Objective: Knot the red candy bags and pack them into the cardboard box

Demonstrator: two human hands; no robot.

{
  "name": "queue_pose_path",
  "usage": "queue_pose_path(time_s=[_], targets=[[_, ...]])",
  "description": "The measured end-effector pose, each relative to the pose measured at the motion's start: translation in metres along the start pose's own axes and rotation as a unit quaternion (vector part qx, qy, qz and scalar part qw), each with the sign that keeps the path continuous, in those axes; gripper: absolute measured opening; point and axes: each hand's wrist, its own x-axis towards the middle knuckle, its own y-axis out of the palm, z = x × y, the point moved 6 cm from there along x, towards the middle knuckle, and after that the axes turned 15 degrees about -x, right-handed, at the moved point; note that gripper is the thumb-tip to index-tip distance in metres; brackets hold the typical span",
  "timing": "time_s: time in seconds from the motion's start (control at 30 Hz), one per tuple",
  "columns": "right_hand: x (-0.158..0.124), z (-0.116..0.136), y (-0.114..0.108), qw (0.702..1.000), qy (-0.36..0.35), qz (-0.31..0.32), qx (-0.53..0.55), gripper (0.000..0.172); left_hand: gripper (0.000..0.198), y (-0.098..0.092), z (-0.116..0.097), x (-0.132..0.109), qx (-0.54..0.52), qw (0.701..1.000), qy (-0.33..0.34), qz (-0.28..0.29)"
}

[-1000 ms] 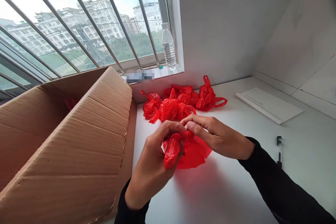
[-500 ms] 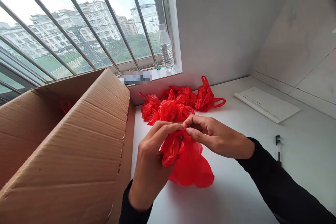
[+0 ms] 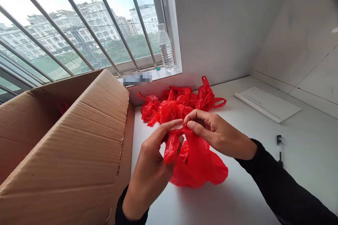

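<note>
Both my hands hold one red plastic bag above the white table. My left hand is closed round a bunched strip of the bag, thumb and forefinger pinching its top. My right hand pinches the bag's top edge right beside the left fingertips. The bag's loose body hangs down and rests on the table under my hands. Behind my hands lies a pile of several knotted red bags.
A large open cardboard box fills the left side, close to my left arm. A water bottle stands on the window sill. A white paper pad and a black pen lie to the right.
The red bag has spread out and dropped lower and to the right under my hands. My fingertips stay pinched together at its top.
</note>
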Motion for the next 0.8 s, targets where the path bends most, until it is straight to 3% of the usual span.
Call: queue_pose_path(time_s=[0.2, 0.37, 0.53, 0.6, 0.7, 0.8], targets=[[0.0, -0.006, -0.001, 0.996, 0.034, 0.02, -0.078, 0.049, 0.034, -0.002, 0.011, 0.005, -0.022, 0.998, -0.054, 0.004], [0.002, -0.011, -0.013, 0.991, 0.044, -0.04, -0.124, 0.024, 0.029, -0.01, 0.021, 0.006, -0.029, 0.997, -0.074, -0.018], [0.001, -0.017, -0.026, 0.987, 0.055, -0.12, -0.093, 0.023, 0.03, -0.019, 0.021, 0.007, -0.093, 0.989, -0.077, -0.089], [0.0, -0.016, -0.026, 0.986, 0.056, -0.143, -0.058, 0.023, 0.029, -0.016, 0.017, 0.007, -0.185, 0.975, -0.066, -0.1], [-0.001, -0.012, -0.018, 0.988, 0.044, -0.142, 0.03, 0.023, 0.031, -0.008, 0.014, 0.005, -0.351, 0.928, -0.075, -0.104], [-0.003, -0.006, -0.008, 0.984, 0.031, -0.127, 0.124, 0.022, 0.028, -0.003, 0.011, 0.005, -0.421, 0.899, -0.069, -0.102]])
